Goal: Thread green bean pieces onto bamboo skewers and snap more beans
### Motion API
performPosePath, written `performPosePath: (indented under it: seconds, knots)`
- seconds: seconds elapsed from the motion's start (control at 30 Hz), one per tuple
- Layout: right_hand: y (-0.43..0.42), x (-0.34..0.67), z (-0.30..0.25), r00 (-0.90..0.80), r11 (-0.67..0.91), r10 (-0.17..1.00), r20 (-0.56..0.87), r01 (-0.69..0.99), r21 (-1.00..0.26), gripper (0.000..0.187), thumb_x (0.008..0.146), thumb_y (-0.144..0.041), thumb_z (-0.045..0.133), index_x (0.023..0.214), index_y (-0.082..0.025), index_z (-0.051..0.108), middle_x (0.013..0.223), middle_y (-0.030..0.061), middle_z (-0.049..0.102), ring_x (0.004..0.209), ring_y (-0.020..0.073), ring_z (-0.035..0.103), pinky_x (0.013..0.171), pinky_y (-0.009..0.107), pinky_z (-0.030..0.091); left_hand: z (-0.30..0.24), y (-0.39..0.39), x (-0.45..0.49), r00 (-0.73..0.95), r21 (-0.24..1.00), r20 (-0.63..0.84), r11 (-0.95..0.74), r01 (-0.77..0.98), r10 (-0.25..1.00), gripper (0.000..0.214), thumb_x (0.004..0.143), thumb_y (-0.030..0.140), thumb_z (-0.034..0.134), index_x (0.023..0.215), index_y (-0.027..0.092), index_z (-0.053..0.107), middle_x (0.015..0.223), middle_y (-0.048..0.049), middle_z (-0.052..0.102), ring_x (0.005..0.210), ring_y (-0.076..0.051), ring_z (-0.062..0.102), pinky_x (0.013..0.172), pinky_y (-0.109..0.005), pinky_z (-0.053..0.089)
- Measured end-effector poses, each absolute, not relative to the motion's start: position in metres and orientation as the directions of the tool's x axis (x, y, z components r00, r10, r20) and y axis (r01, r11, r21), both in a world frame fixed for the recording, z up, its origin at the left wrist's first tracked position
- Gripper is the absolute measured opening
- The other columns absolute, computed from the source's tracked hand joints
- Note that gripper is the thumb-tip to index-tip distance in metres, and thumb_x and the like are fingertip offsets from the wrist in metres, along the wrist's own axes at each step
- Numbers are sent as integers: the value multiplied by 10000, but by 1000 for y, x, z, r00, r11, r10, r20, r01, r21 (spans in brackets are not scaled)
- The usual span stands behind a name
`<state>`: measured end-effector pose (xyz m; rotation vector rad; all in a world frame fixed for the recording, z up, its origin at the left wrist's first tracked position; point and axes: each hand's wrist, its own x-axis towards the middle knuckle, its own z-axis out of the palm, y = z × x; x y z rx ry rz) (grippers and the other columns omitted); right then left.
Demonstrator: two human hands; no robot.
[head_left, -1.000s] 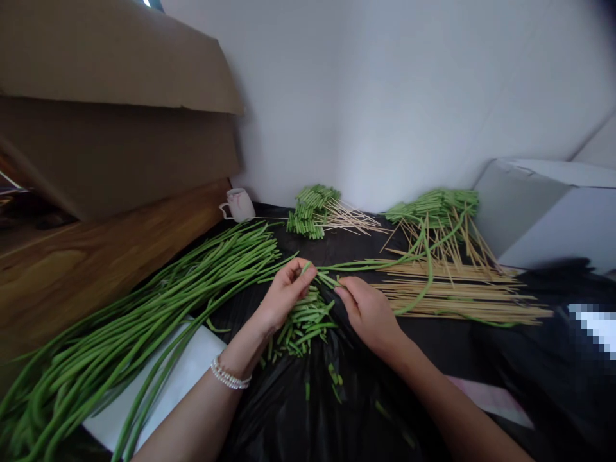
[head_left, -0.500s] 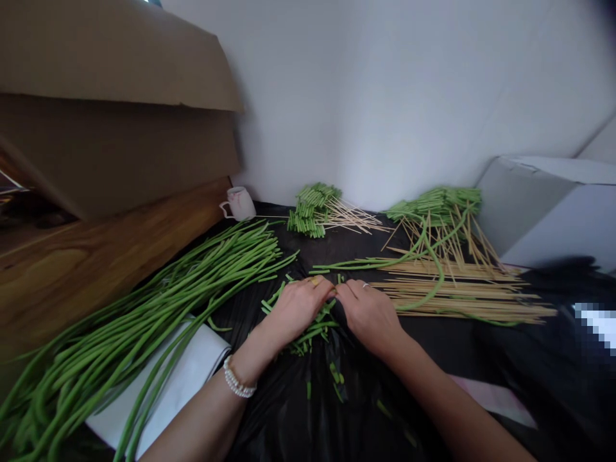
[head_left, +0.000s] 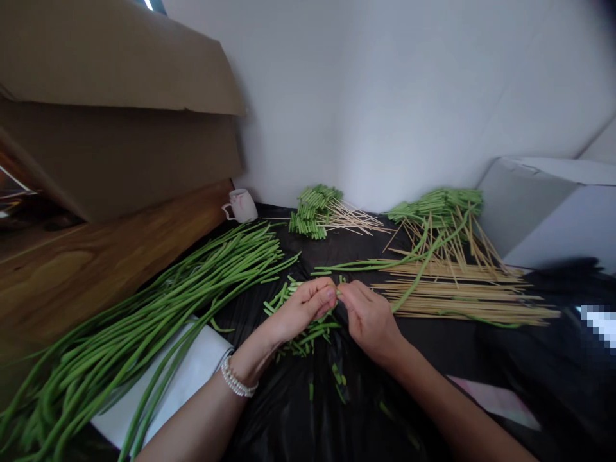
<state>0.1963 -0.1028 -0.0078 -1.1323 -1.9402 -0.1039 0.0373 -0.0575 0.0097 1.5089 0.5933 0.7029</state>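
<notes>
My left hand (head_left: 304, 307) and my right hand (head_left: 367, 316) meet fingertip to fingertip over a small heap of short cut bean pieces (head_left: 294, 321) on black plastic sheeting (head_left: 308, 410). Both pinch the near end of one long green bean (head_left: 423, 263), which runs away from my right hand toward the back right. My left wrist wears a pearl bracelet (head_left: 237, 380). A big pile of long green beans (head_left: 144, 321) lies to the left.
Bare bamboo skewers (head_left: 462, 295) lie in a heap at right. Two bunches of skewered bean pieces (head_left: 312, 210) (head_left: 437, 204) rest by the wall. A small white cup (head_left: 240, 204), a cardboard box (head_left: 115, 109), a wooden ledge (head_left: 96, 256) and a grey box (head_left: 553, 212) border the work area.
My hands dropped onto the cut pieces half a second ago and have now lifted slightly, pinching the long bean's end between them. The bean has straightened toward my right hand.
</notes>
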Motion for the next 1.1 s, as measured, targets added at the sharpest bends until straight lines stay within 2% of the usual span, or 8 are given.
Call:
performPosePath:
  seconds: [0.17, 0.3, 0.47, 0.67, 0.77, 0.87, 1.0, 1.1]
  knots:
    - [-104, 192, -6, -122, 601, 664, 738, 675, -429, 242, 958, -179, 344, 958, -194, 586, 777, 20, 613, 712, 126, 586, 642, 233, 446, 11, -59, 38, 696, 947, 62, 177, -267, 715, 345, 888, 435, 527, 687, 167, 443, 528, 81, 261, 440, -55, 172, 432, -208, 123]
    - [-102, 195, -9, -138, 538, 729, 671, 721, -436, 273, 970, -229, 368, 1158, -197, 563, 914, 49, 667, 813, 150, 631, 711, 257, 475, 17, -55, 36, 625, 930, 45, 195, -311, 779, 268, 909, 404, 507, 819, 153, 537, 559, 75, 290, 441, -49, 193, 434, -201, 140]
    - [-102, 198, -8, -126, 473, 775, 620, 765, -436, 373, 957, -197, 335, 1319, -143, 407, 1156, 116, 651, 1001, 201, 632, 853, 330, 482, 17, -50, 34, 544, 970, 52, 87, -227, 837, 305, 908, 433, 504, 1027, 166, 590, 605, 67, 351, 455, -47, 220, 444, -195, 169]
    - [-102, 198, -13, -227, 513, 723, 652, 808, -288, 472, 944, -192, 361, 1407, -136, 294, 1206, 129, 631, 968, 210, 637, 801, 337, 498, 9, -49, 40, 466, 967, 188, -247, 68, 864, 273, 767, 384, 698, 732, 136, 589, 697, 12, 545, 658, -100, 457, 638, -217, 374]
    - [-98, 202, -15, -223, 500, 719, 658, 824, -267, 429, 955, -219, 382, 1373, -124, 363, 1194, 123, 638, 980, 205, 630, 803, 320, 483, 9, -45, 37, 358, 962, 200, -252, 105, 912, 284, 787, 398, 667, 710, 146, 561, 629, 38, 490, 598, -90, 414, 586, -212, 349]
    - [-93, 208, -16, -212, 465, 722, 659, 853, -235, 286, 966, -241, 391, 1179, -139, 553, 1025, 94, 682, 915, 197, 626, 770, 302, 455, 10, -37, 29, 222, 968, 215, -237, 80, 951, 277, 782, 407, 666, 744, 152, 565, 619, 48, 463, 552, -78, 374, 538, -205, 315]
    - [-89, 214, -18, -238, 385, 706, 667, 919, -80, 250, 965, -252, 408, 988, -173, 644, 823, 53, 652, 759, 182, 575, 666, 298, 393, 7, -27, 21, 140, 972, 226, -232, 28, 964, 260, 810, 408, 632, 888, 164, 590, 554, 79, 370, 467, -72, 275, 466, -212, 233]
    - [-89, 214, -18, -283, 359, 682, 674, 933, 28, 224, 950, -236, 444, 978, -174, 658, 766, 40, 619, 737, 183, 531, 652, 306, 358, 4, -25, 19, 96, 939, 305, -316, 135, 948, 262, 904, 412, 488, 880, 167, 580, 531, 72, 344, 455, -89, 298, 460, -225, 245]
